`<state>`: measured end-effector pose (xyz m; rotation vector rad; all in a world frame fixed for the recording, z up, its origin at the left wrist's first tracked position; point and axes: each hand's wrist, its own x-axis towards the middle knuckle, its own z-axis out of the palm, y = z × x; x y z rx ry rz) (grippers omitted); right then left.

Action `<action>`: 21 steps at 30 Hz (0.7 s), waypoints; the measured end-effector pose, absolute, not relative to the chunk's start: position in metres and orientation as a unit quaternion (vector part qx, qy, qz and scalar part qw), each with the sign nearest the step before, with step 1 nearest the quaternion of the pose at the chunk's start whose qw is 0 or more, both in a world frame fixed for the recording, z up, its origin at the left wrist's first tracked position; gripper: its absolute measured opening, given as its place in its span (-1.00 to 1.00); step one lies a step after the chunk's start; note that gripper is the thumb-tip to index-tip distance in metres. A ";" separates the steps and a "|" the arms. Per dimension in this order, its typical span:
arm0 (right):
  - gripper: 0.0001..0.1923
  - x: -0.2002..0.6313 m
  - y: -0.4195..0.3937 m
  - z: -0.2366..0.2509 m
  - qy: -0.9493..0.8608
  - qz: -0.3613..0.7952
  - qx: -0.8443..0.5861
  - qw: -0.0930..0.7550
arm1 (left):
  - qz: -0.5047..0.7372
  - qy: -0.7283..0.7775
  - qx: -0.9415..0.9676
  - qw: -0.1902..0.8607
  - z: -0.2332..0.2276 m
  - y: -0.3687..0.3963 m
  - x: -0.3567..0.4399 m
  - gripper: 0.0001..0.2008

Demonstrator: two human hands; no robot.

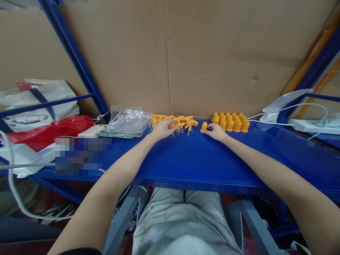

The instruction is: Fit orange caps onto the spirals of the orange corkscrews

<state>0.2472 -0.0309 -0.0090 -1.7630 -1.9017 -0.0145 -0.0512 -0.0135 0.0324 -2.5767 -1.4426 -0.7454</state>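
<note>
My left hand (162, 131) is at the row of orange pieces with wavy metal spirals (190, 122), at the back of the blue table. Its fingers are closed around one orange piece (172, 125), partly covered by the hand. With thumb and fingertips, my right hand (217, 132) grips a small orange bottle-shaped piece (204, 126), which stands upright on the table. Just behind and to the right of that hand, several like orange bottle-shaped pieces (233, 123) stand close together in rows.
A blue table (183, 159) runs in front of a cardboard wall (170, 56). To the left are clear plastic bags (130, 122), a phone (103, 119), a red bag (58, 131) and a white cable (12, 184). More white cables (281, 122) lie on the right.
</note>
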 end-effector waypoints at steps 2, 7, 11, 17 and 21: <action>-0.76 0.246 -0.033 -0.007 -0.700 -0.001 -0.652 0.292 | -0.235 -0.472 -0.848 0.047 0.032 -0.017 -0.048 -0.72; -0.82 0.240 -0.040 -0.003 -0.722 -0.054 -0.610 0.321 | -0.234 -0.464 -0.853 0.051 0.033 -0.022 -0.044 -0.74; -0.76 0.238 -0.042 -0.001 -0.755 -0.076 -0.548 0.352 | -0.239 -0.456 -0.855 0.050 0.032 -0.019 -0.046 -0.75; -0.71 0.240 -0.042 -0.003 -0.788 -0.043 -0.472 0.393 | -0.253 -0.451 -0.855 0.055 0.029 -0.013 -0.049 -0.73; -0.73 0.239 -0.039 -0.006 -0.800 -0.025 -0.440 0.407 | -0.254 -0.457 -0.851 0.044 0.030 -0.014 -0.049 -0.72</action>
